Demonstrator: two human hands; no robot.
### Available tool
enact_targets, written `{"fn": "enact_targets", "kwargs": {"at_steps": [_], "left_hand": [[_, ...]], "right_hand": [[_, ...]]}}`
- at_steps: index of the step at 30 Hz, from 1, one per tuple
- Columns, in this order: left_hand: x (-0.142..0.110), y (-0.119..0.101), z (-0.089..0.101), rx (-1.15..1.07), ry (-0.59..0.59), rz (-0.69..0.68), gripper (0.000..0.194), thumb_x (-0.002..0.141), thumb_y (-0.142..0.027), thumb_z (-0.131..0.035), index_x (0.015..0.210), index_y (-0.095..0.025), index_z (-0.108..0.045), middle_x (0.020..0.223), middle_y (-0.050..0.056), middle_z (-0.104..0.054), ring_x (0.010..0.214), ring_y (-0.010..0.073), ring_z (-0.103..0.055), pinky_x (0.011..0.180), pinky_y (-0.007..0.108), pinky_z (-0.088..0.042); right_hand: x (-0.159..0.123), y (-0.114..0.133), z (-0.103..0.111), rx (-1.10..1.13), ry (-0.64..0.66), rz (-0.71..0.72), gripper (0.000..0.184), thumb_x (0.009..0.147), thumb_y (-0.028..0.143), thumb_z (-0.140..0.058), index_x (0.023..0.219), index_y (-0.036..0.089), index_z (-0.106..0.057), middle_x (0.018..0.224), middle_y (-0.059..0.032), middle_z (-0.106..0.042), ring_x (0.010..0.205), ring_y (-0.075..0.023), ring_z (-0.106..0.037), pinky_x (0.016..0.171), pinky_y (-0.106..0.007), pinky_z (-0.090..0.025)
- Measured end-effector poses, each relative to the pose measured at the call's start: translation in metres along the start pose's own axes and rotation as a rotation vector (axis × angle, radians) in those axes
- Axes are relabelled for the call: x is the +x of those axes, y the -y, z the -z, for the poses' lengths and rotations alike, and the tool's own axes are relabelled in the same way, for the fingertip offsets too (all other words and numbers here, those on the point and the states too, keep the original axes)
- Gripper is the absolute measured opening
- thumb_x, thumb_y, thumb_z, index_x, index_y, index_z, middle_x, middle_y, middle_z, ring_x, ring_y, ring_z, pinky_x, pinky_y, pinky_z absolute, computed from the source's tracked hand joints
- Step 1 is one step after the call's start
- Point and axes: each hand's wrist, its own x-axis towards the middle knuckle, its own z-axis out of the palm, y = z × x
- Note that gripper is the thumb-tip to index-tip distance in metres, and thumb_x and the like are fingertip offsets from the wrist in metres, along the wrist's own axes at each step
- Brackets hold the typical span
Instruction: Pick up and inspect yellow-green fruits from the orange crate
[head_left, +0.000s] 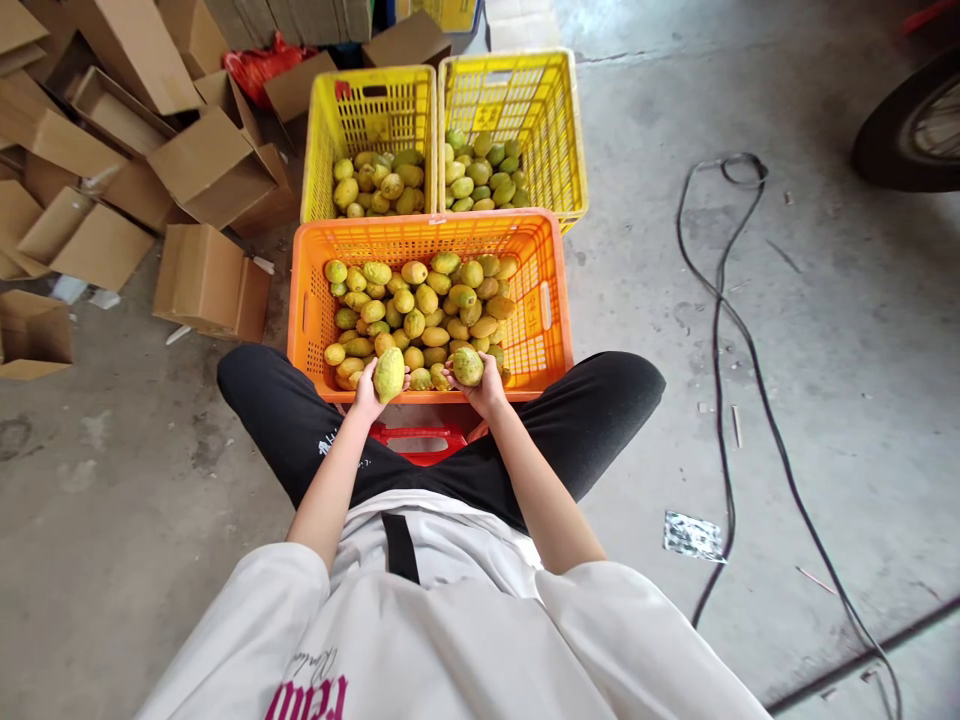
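My left hand cups a bumpy, oval yellow-green fruit, with fingertips showing at its right side. In my right hand rests a rounder, darker yellow-green fruit, its fingers curled under and beside it. Both hands are at the near rim of an orange plastic crate, palms turned up and a little apart. Inside that crate lie many similar fruits, ranging from green to orange-yellow. The exact kind of fruit is not plain from here.
Behind the orange crate stand a left yellow crate and a right yellow crate, both holding fruit. Open cardboard boxes pile up at left. A black cable loops over the floor at right, below a wheel. Something red sits between my legs.
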Motion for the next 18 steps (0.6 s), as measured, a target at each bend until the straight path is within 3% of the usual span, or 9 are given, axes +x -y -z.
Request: {"fn": "enact_targets", "kwargs": {"at_steps": [5,10,14,18], "left_hand": [[-0.0014,-0.0015,-0.0018,-0.014,-0.021,0.010,0.051,0.100,-0.048,-0.050,0.133,-0.013,-0.067,0.102,0.018,-0.079,0.094,0.0335,-0.077,0.080,0.049,-0.066],[-0.0003,-0.0011,-0.0020,-0.017,-0.042,0.012,0.045,0.103,-0.047,-0.046,0.125,-0.016,-0.070,0.092,0.013,-0.078,0.092,0.0300,-0.078,0.080,0.043,-0.066],[0.0026,0.0025,0.0013,0.050,-0.051,-0.051,0.034,0.094,-0.040,-0.067,0.118,-0.016,-0.070,0.087,0.010,-0.076,0.081,0.0233,-0.076,0.078,0.037,-0.065],[0.0027,0.0055,0.0039,0.069,-0.047,-0.114,0.046,0.079,-0.032,-0.085,0.118,-0.019,-0.064,0.090,0.007,-0.076,0.079,0.0215,-0.076,0.079,0.036,-0.065]], "right_hand": [[-0.0026,-0.0002,0.0005,-0.042,0.044,0.036,0.036,0.084,0.053,-0.070,0.109,0.027,-0.066,0.080,-0.0027,-0.076,0.076,-0.0261,-0.079,0.055,-0.034,-0.064],[-0.0050,-0.0004,-0.0010,-0.015,0.007,0.091,0.034,0.081,0.050,-0.078,0.102,0.029,-0.061,0.082,0.0011,-0.072,0.079,-0.0234,-0.079,0.059,-0.033,-0.067],[-0.0074,-0.0021,-0.0011,-0.035,-0.007,0.151,0.042,0.072,0.037,-0.088,0.099,0.031,-0.057,0.089,0.0060,-0.069,0.080,-0.0198,-0.078,0.065,-0.033,-0.069],[-0.0089,-0.0044,-0.0016,-0.057,0.007,0.151,0.049,0.066,0.028,-0.091,0.100,0.031,-0.056,0.090,0.0067,-0.069,0.081,-0.0199,-0.078,0.067,-0.035,-0.069]]}}
